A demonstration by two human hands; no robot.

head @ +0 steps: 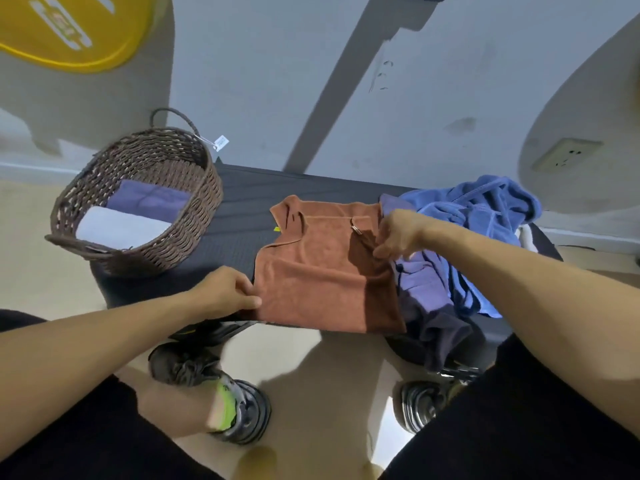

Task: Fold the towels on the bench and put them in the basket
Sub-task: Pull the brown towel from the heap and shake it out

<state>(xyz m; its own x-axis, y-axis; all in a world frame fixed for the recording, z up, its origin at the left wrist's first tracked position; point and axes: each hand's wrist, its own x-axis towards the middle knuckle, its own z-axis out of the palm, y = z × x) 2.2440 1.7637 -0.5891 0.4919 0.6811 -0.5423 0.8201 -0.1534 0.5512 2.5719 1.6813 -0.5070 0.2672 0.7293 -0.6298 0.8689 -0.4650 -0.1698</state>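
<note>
Folding the brown towel [325, 268], flat on the bench [239, 202]. Left hand [225, 292] pinching its left edge, right hand [398, 233] pinching its right edge. Next, probably: fold again, then into the basket [194, 220].

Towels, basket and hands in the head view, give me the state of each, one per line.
Brown towel: spread on the bench, partly folded, held at both sides.
Basket: upright, two folded towels inside.
Blue towels: unfolded heap on the bench.
Left hand: pinches the brown towel's left edge.
Right hand: grips its right edge.
</note>
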